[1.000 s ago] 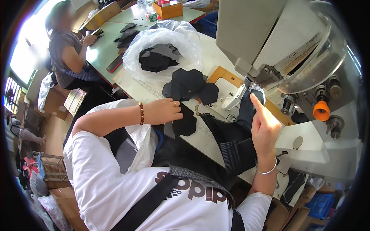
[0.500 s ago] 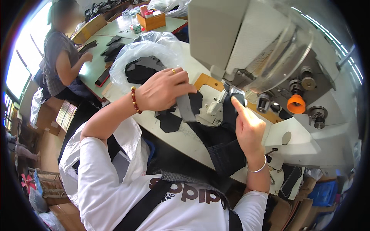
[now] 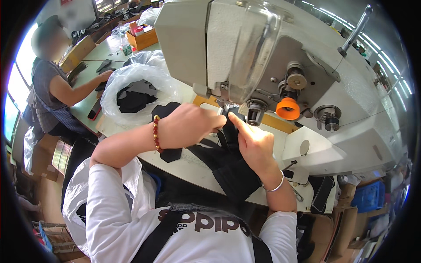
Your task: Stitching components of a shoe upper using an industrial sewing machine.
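A black fabric piece (image 3: 232, 177) with a wide ribbed band runs from under the sewing machine's (image 3: 188, 44) needle area down toward the table's front edge. My right hand (image 3: 255, 147) holds it from the right, forefinger stretched along the cloth close to the needle, the other fingers curled. From the left, my left hand (image 3: 190, 126) reaches in with closed fingers beside the needle; they seem to pinch the fabric there, though the hand hides most of the grip. Dark cut pieces (image 3: 172, 154) lie below and behind my left hand.
A clear plastic bag (image 3: 107, 94) with dark cut pieces (image 3: 136, 98) stands left of the machine. An orange knob (image 3: 288, 108) and thread tensioners project from its front. A co-worker (image 3: 48, 87) stands at the green table, far left. A blue crate (image 3: 368, 196) sits at right.
My left hand has moved right and down to the needle; the grey-faced strip it held is now hidden. The view has turned rightward. The co-worker's arm has reached out over the dark pieces.
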The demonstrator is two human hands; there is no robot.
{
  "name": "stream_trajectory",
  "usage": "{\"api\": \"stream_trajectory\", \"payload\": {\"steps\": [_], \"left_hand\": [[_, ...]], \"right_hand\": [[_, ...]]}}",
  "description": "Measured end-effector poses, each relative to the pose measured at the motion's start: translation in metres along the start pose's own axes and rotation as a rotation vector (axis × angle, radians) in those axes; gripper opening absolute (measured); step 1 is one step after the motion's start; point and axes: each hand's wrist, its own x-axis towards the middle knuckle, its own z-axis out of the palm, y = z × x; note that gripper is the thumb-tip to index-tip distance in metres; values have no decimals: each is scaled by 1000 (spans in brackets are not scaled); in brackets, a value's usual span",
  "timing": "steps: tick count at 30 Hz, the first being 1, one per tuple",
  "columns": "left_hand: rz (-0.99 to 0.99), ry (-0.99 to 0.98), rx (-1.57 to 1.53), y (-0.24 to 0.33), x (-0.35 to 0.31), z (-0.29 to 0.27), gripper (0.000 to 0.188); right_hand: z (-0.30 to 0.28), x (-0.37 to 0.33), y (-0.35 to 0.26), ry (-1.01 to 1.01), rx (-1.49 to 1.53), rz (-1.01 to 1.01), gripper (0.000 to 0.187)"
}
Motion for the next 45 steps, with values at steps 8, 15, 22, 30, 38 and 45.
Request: {"api": "stream_trajectory", "payload": {"steps": [8,15,22,30,38,45], "left_hand": [[-119,114,-569,-8,7,-15,15],[-23,334,-196,-5,5,30,27],[318,950,349,-27,9,76,30],[496,705,331,-58,4,83,42],[378,742,109,-58,13,77,39],[566,903,235,-37,9,57,25]], "right_hand": [[2,1,3,23,9,-24,54],[0,2,3,51,33,-46,54],[0,4,2,66,72,-38,56],[0,6,6,90,190,-21,44],[-4,-5,5,-20,93,27,23],[-2,-24,12,-251,425,259,43]]}}
